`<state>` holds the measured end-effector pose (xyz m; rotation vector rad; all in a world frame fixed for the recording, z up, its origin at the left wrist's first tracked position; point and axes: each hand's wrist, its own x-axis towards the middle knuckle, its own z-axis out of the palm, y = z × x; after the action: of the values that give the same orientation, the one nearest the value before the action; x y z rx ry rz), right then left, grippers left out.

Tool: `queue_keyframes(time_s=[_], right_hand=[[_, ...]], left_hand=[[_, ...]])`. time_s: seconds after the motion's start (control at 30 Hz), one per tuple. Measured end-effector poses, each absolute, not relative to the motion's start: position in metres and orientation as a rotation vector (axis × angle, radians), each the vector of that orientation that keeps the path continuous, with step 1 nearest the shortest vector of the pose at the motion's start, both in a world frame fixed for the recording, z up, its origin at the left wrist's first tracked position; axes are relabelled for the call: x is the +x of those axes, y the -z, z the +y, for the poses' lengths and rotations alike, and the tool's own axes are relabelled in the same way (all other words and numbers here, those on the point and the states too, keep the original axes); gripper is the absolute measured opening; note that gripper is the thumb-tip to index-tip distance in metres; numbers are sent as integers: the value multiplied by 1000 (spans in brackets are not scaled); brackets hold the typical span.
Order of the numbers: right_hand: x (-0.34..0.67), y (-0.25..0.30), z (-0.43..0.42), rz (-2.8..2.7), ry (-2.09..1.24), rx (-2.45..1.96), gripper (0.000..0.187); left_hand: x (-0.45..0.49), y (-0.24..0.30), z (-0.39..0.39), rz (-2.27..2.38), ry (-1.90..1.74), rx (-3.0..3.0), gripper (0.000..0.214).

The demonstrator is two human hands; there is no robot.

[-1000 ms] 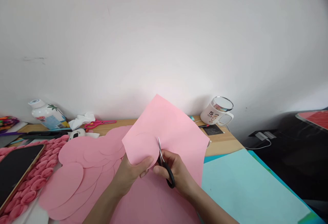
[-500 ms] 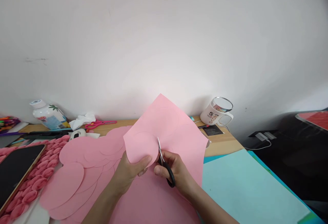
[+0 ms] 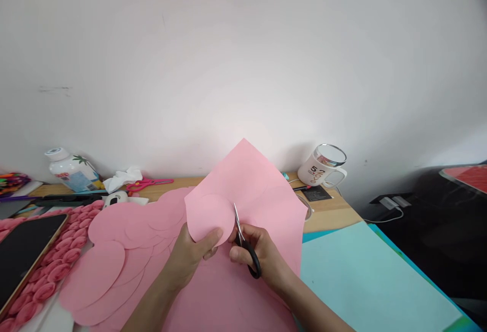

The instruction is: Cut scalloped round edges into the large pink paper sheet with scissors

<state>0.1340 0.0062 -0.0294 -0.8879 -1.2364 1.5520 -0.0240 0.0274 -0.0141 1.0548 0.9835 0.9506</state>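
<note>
A sheet of pink paper (image 3: 247,175) is held up in front of me, its far corner pointing toward the wall. My left hand (image 3: 190,253) pinches its left part, thumb on top of a rounded, partly cut-out area. In my right hand (image 3: 262,253) is a pair of black-handled scissors (image 3: 251,258), fingers in the loops. The blades point up and away, at the right edge of the rounded part, and look nearly closed. Left of my hands lie several overlapping pink paper circles (image 3: 97,271). More pink paper lies under my wrists.
Pink-handled scissors (image 3: 148,184), a crumpled tissue (image 3: 122,179) and a white bottle (image 3: 74,170) stand or lie along the wall. At right are a white mug (image 3: 321,167) and light blue paper (image 3: 373,276). A phone (image 3: 28,256) rests on a chunky pink mat (image 3: 57,271) at left.
The sheet's far corner has shifted slightly right, and the rounded part stands out more clearly from the sheet. Both hands keep nearly the same place and hold.
</note>
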Motion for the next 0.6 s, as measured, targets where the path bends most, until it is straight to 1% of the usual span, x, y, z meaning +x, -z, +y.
queue_keyframes(time_s=[0.17,0.43,0.6], right_hand=[[134,30,7,-1258,-1537,-860,33],[135,30,8,-1254,-1510,-857,31],[135,31,8,-1259,-1524,-822,29]], left_hand=[[-24,13,25,992,-931,1029,21],[-25,13,23,1033,-888,1006,32],[-26,16,24,1019,-895,1011,33]])
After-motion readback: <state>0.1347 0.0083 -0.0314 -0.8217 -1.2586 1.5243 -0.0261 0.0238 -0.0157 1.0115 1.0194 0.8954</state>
